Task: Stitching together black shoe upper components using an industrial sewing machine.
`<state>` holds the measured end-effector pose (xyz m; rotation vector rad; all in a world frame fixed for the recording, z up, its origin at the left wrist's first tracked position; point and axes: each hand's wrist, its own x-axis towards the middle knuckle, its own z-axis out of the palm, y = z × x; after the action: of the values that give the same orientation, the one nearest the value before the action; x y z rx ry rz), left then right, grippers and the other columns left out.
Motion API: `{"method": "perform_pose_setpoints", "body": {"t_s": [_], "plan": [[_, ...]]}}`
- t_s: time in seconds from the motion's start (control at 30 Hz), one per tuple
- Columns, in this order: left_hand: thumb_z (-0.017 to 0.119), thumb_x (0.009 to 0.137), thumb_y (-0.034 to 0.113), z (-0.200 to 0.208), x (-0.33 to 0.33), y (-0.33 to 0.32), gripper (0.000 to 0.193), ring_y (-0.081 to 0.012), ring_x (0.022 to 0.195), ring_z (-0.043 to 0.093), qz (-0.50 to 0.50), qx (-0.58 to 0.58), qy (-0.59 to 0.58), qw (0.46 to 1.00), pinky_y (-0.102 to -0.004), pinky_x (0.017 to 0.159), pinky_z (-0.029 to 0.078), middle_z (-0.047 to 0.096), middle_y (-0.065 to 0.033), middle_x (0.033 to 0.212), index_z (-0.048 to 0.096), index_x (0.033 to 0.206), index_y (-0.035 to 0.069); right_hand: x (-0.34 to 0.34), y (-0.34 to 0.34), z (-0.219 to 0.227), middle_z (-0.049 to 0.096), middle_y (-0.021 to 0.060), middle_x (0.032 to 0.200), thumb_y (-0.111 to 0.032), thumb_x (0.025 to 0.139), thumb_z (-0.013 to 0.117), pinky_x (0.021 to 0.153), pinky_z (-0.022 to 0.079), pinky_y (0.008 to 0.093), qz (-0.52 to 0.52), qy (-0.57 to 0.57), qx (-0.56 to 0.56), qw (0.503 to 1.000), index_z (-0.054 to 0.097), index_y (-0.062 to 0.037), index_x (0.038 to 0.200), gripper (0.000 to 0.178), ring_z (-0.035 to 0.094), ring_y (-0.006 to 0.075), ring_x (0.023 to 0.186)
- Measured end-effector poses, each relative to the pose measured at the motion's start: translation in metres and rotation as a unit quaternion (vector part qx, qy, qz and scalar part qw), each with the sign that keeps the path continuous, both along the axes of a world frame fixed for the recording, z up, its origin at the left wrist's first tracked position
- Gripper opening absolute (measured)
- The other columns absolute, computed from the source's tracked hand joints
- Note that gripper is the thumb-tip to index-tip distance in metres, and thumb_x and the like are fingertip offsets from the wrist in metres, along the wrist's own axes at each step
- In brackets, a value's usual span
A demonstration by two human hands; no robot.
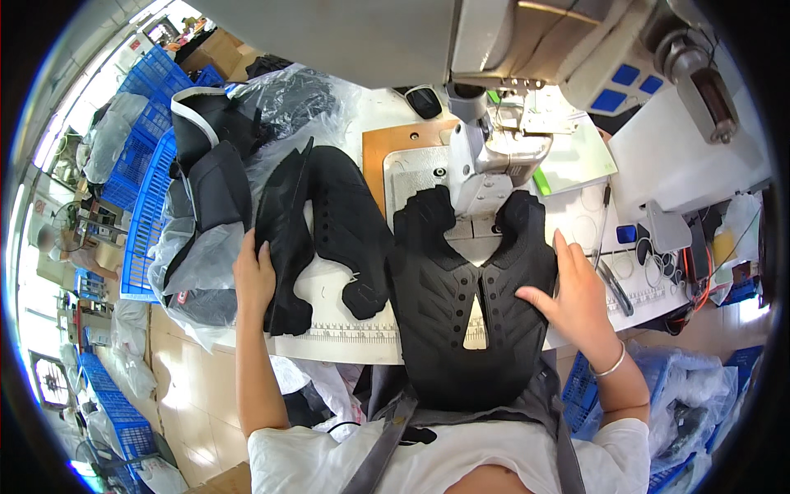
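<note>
A black shoe upper with two rows of eyelet holes and a slit between them lies at the table's front edge, over my lap, its two wings reaching toward the sewing machine head. My right hand rests at its right side, thumb on the surface and fingers stretched out along the edge. Left of it is a second black upper, curved, with eyelet holes; its left side is tilted up. My left hand grips that side's outer edge between thumb and fingers; the fingertips are partly hidden.
The machine's large grey body hangs over the table's far side. At left, a blue basket holds black pieces and clear plastic. Tweezers and a pen lie at right, near a green-and-white pad. A ruler strip edges the table.
</note>
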<state>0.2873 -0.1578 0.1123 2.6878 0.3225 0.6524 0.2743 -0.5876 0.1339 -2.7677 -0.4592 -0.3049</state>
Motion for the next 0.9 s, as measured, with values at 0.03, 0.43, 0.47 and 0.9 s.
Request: {"method": "perform_pose_setpoints", "body": {"t_s": [0.03,0.43,0.47,0.9], "plan": [[0.046,0.085,0.011,0.003,0.003,-0.003,0.035,-0.0433,0.099,0.05,-0.003,-0.003,0.019,1.0,-0.0424,0.084,0.041,0.053,-0.0274,0.108,0.045,0.118,-0.002,0.004,-0.001,-0.004,0.048,0.0168,0.088,-0.034,0.067,0.071,0.068,0.044,0.0349,-0.015,0.035,0.05,0.998,0.038,0.0076,0.121,0.076,0.052,0.0294,0.079],[0.049,0.084,0.013,0.016,-0.006,-0.065,0.05,-0.0397,0.101,0.05,0.122,0.168,0.042,0.977,-0.0436,0.079,0.043,0.044,-0.0234,0.122,0.032,0.13,0.004,-0.01,0.008,-0.003,0.048,0.0143,0.093,-0.02,0.069,0.069,0.074,0.04,0.0378,-0.049,-0.031,0.121,0.991,0.045,0.0051,0.118,0.06,0.048,0.0291,0.087],[0.049,0.084,0.013,0.017,-0.011,-0.072,0.05,-0.0397,0.101,0.05,0.115,0.167,0.044,0.978,-0.0436,0.079,0.043,0.044,-0.0234,0.122,0.032,0.13,0.004,-0.014,0.008,0.0,0.048,0.0149,0.098,-0.027,0.069,0.069,0.075,0.039,0.0394,-0.063,-0.075,0.066,0.993,0.047,0.0058,0.116,0.061,0.048,0.03,0.091],[0.062,0.066,0.058,0.011,-0.052,-0.172,0.099,-0.0389,0.13,0.017,-0.296,0.083,0.135,0.942,-0.0596,0.099,0.007,0.019,-0.0283,0.138,0.026,0.132,-0.006,-0.039,0.022,-0.008,0.045,0.0161,0.114,-0.017,0.065,0.073,0.088,0.035,0.0372,-0.094,0.276,0.51,0.81,0.035,-0.0021,0.127,0.075,0.043,0.0303,0.105]]}}
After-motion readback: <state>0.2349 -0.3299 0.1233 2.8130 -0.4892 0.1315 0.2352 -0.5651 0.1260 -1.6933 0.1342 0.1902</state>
